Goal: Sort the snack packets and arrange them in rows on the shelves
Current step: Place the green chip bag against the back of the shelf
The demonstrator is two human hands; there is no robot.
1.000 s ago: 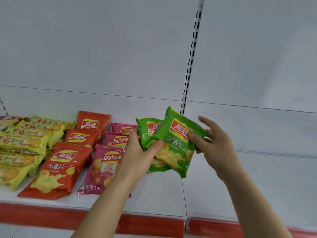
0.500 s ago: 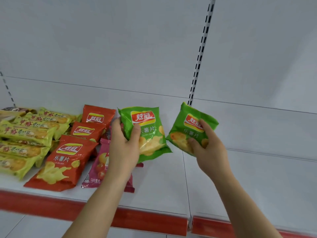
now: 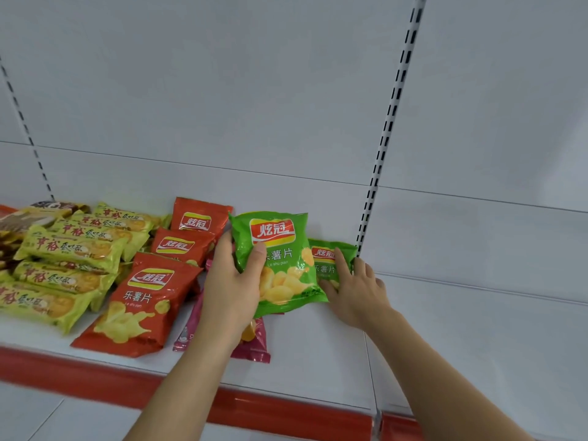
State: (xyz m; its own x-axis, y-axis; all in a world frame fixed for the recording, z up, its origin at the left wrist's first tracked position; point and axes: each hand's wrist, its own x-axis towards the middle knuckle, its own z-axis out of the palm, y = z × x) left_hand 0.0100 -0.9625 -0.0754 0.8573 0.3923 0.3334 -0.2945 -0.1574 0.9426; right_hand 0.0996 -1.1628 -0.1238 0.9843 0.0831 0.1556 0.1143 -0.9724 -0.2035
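My left hand (image 3: pixel 232 288) grips a green chip packet (image 3: pixel 280 265) by its left edge, thumb across the front, holding it above the white shelf (image 3: pixel 318 351). A second green chip packet (image 3: pixel 329 259) lies at the back of the shelf by the slotted upright; my right hand (image 3: pixel 356 288) rests on it with straight fingers. Left of them lie three orange chip packets (image 3: pixel 143 300) in a column. A pink chip packet (image 3: pixel 254 342) shows partly under my left hand.
Several yellow-green biscuit packets (image 3: pixel 70 249) are stacked at the far left, with brown packets (image 3: pixel 19 218) behind them. A slotted metal upright (image 3: pixel 386 128) divides the back wall. The shelf has a red front strip (image 3: pixel 286 412). White shelf board (image 3: pixel 477 345) continues to the right.
My right hand moved its green packet back and down onto the shelf and flattened its fingers on it. My left hand shifted its green packet to the right, next to it.
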